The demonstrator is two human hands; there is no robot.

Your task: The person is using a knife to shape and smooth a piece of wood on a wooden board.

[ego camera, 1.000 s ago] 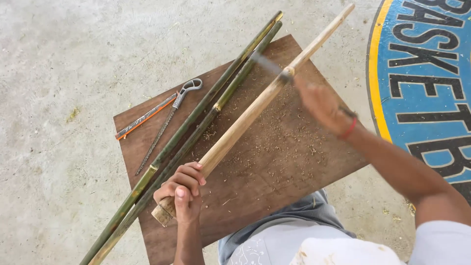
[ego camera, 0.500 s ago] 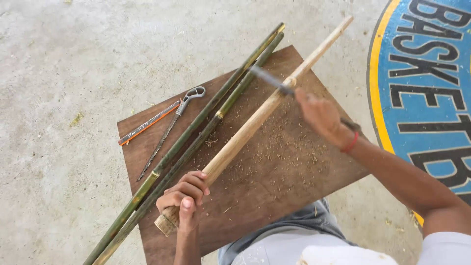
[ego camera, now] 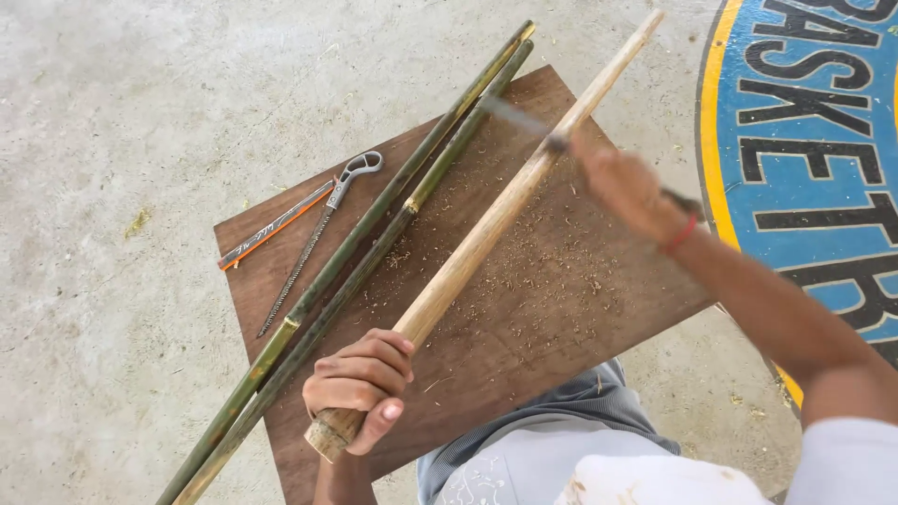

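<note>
Left hand wrapped fully round the butt end of a pale, peeled bamboo pole, fingers curled tight, thumb tucked underneath, pinning that end at the near edge of the brown wooden board. Pole lying diagonally across the board, running from the near-left edge up past the far-right corner and overhanging the concrete floor beyond. Right hand blurred with motion, closed on the handle of a knife, blade laid against the pole's upper stretch near the far edge; exact finger placement impossible to make out through the blur. Red band at the right wrist. Judging from the surface: green skin already gone along nearly the whole visible length, colour an even tan from butt to tip, so scraping looks well advanced, with only smoothing of the far portion seemingly left. Fine shavings and dust scattered thickly over the middle and right of the board, fitting a good deal of scraping. Two green bamboo stems lying side by side just left of the pole, parallel to it, skin intact, apparently untouched and waiting. Further left, near the board's left corner, a rasp-like file with a looped handle and a flat blade with an orange edge, both idle. Painted blue and yellow floor marking at right.
</note>
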